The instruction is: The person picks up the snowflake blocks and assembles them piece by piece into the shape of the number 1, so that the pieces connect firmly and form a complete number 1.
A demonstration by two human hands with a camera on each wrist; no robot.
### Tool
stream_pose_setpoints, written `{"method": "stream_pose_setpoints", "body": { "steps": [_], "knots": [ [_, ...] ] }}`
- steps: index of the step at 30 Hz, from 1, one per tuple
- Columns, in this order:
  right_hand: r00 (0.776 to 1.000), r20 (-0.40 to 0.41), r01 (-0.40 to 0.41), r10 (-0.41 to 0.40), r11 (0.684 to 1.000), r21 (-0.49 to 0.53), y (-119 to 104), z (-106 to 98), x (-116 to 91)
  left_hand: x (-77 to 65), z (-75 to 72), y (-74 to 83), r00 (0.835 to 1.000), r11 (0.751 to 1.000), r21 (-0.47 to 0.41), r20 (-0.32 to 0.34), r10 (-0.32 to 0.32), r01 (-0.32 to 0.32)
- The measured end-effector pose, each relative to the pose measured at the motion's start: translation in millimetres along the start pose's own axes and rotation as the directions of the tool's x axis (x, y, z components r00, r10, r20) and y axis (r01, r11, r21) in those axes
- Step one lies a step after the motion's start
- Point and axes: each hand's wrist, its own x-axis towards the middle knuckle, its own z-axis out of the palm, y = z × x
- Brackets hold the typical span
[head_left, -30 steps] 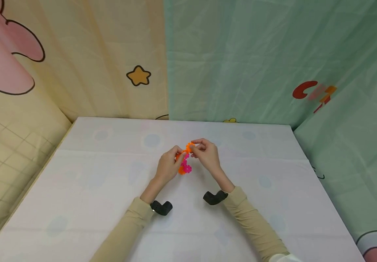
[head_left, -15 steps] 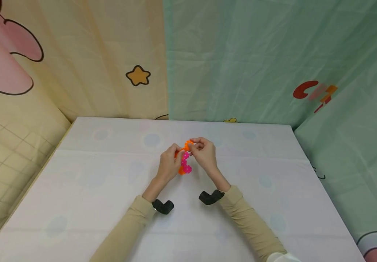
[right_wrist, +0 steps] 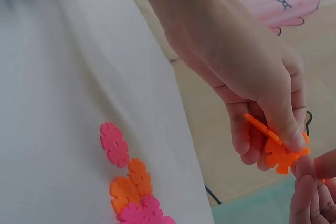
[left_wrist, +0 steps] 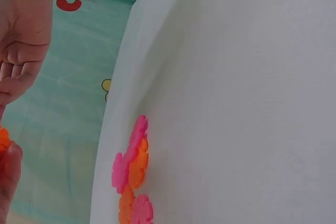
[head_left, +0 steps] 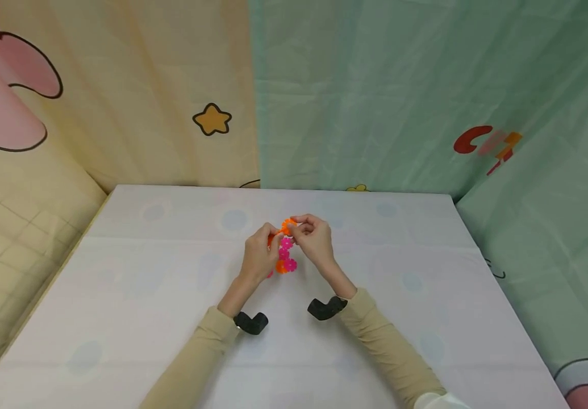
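Observation:
Flower-shaped plastic discs in orange and pink are between and below my hands. My left hand (head_left: 259, 254) pinches orange discs between thumb and fingers. In the right wrist view, one orange disc (right_wrist: 283, 157) shows its face and another orange disc (right_wrist: 258, 125) stands at an angle to it. My right hand (head_left: 316, 241) pinches an edge of the orange disc from the other side, close to the left thumb. Lying below on the table are pink discs (head_left: 291, 265) and an orange disc (head_left: 281, 266). My left fingers partly hide this group in the head view.
The white table (head_left: 386, 341) has faint pale dots. Behind it hang a beige curtain (head_left: 161, 68) and a green curtain (head_left: 365, 85) with cartoon prints. Each wrist wears a black camera mount (head_left: 327, 308).
Both hands have shifted slightly left with the orange discs still between them. More of the pink and orange discs on the table shows now.

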Motion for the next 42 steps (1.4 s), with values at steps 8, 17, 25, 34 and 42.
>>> {"method": "stream_pose_setpoints", "body": {
  "steps": [8,17,25,34,42],
  "knots": [
    [0.998,0.054,-0.030,0.030,1.000,0.000,1.4,-3.9,1.0,-1.6,-1.6,-3.9,1.000,1.000,-0.004,0.008,0.017,-0.017],
    [0.993,0.110,-0.032,0.038,0.998,-0.053,-2.2,-9.9,2.9,-2.6,-5.4,-3.7,1.000,1.000,-0.003,0.015,-0.003,0.003],
    [0.995,0.094,-0.037,0.044,0.996,-0.076,-0.1,-9.5,0.1,-5.8,-7.6,-3.5,0.998,0.999,0.004,0.043,-0.039,0.039],
    [0.995,0.056,-0.076,0.080,0.995,-0.062,3.1,-5.8,-2.5,-9.9,-6.6,-3.9,0.999,0.999,0.045,0.042,-0.031,0.029],
    [0.992,0.082,-0.087,0.092,0.994,-0.065,4.5,-6.1,-5.6,-12.2,-5.7,-6.7,1.000,0.994,0.102,0.009,-0.028,0.027]
  ]
}}
